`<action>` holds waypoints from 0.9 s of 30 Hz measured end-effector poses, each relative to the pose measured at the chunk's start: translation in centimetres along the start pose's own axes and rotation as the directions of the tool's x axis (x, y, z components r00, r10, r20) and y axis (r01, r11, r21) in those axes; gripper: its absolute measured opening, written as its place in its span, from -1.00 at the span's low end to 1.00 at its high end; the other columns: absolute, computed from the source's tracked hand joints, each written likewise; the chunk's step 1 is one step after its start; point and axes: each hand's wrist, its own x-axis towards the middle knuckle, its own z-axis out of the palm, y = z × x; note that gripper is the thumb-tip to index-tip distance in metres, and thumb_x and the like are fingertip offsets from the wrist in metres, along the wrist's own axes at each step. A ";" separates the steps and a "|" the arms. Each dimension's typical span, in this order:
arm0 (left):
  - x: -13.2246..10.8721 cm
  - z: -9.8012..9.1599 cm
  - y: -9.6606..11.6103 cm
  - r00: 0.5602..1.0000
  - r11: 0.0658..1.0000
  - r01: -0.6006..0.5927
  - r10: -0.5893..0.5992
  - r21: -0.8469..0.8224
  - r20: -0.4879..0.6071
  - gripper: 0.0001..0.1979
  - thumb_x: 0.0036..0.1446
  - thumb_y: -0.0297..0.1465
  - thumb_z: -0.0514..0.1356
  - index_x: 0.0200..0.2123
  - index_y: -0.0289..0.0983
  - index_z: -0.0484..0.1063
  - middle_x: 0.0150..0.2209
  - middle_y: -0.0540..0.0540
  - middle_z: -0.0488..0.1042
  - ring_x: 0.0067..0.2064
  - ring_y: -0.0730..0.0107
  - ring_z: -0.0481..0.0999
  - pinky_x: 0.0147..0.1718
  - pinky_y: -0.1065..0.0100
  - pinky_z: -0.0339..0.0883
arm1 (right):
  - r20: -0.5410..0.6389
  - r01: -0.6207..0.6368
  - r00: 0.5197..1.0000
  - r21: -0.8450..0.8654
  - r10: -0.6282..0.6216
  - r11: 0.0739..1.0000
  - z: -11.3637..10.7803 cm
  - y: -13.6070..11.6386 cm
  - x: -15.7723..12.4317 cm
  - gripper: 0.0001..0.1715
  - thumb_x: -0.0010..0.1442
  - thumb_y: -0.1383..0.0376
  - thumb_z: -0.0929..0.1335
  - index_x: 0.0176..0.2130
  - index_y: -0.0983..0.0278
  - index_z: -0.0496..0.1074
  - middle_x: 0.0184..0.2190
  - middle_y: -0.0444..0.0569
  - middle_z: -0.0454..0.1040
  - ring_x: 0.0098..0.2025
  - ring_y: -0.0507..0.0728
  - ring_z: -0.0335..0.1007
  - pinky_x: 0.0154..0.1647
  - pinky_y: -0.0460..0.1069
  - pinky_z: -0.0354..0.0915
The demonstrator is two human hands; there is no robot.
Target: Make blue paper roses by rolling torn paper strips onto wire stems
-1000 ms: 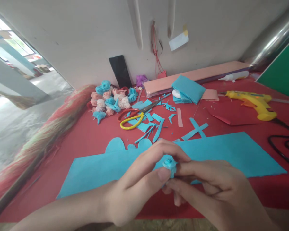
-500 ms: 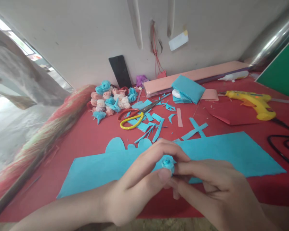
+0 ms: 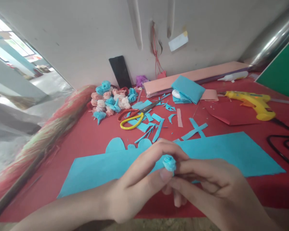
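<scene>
A small blue crepe-paper rose (image 3: 169,163) is pinched between my two hands, low in the middle of the view. My left hand (image 3: 144,179) has its thumb against the near side of the bloom, with its index finger arched over behind. From the right, my right hand (image 3: 212,186) grips the base with thumb and index finger; the lower part of the flower is hidden by the fingers. Beneath both hands lies a long blue crepe-paper sheet (image 3: 93,175) on the red tabletop (image 3: 86,138). Rounded blue paper pieces (image 3: 115,146) rest along the sheet's far edge.
Beyond the sheet are scissors (image 3: 138,117) among blue scraps (image 3: 159,128), and a pile of paper roses (image 3: 110,99). A yellow glue gun (image 3: 254,101) with a black cord lies right. A phone (image 3: 121,72) leans on the wall; a tasselled bundle (image 3: 45,128) lines the left edge.
The rose has tipped a little and shifted slightly right in my fingers. My right fingers have moved slightly around its base. At far left, a blurred person's grey-clad shape has moved lower in view.
</scene>
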 end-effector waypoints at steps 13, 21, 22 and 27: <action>-0.1 -0.4 -0.2 0.999 0.996 -0.054 0.054 0.072 0.008 -0.74 0.34 -0.25 -0.08 -0.05 -0.26 0.24 -0.29 -0.05 0.30 -0.36 0.46 0.39 -0.30 0.35 0.32 | -0.006 0.123 0.992 -0.046 -0.124 0.991 0.0 0.5 0.1 -0.76 0.06 0.38 0.39 -0.61 0.24 0.46 -0.73 -0.24 0.46 -0.65 -0.08 0.41 -0.56 -0.29 0.30; 0.1 -0.3 0.0 0.999 0.994 -0.049 0.049 0.103 -0.001 -0.74 0.33 -0.24 -0.07 -0.06 -0.26 0.24 -0.30 -0.06 0.32 -0.39 0.45 0.39 -0.36 0.35 0.31 | 0.021 0.167 0.986 -0.073 -0.166 0.983 -0.2 0.7 0.0 -0.75 0.07 0.42 0.38 -0.60 0.24 0.46 -0.72 -0.24 0.47 -0.65 -0.09 0.42 -0.56 -0.31 0.31; 0.1 -0.3 0.0 0.999 0.993 -0.045 0.046 0.109 -0.004 -0.73 0.33 -0.24 -0.07 -0.06 -0.26 0.24 -0.31 -0.06 0.32 -0.39 0.44 0.38 -0.36 0.35 0.31 | 0.020 0.168 0.986 -0.078 -0.167 0.983 -0.2 0.7 0.0 -0.75 0.07 0.42 0.38 -0.61 0.24 0.46 -0.72 -0.25 0.47 -0.65 -0.09 0.42 -0.56 -0.31 0.31; -0.2 -0.3 -0.1 0.997 0.985 -0.072 0.077 0.156 -0.024 -0.71 0.33 -0.22 -0.08 -0.06 -0.27 0.27 -0.32 -0.05 0.33 -0.39 0.43 0.34 -0.28 0.31 0.32 | 0.026 0.189 0.982 -0.087 -0.187 0.978 -0.4 0.6 0.0 -0.74 0.05 0.44 0.39 -0.63 0.24 0.43 -0.71 -0.25 0.47 -0.63 -0.09 0.44 -0.55 -0.31 0.32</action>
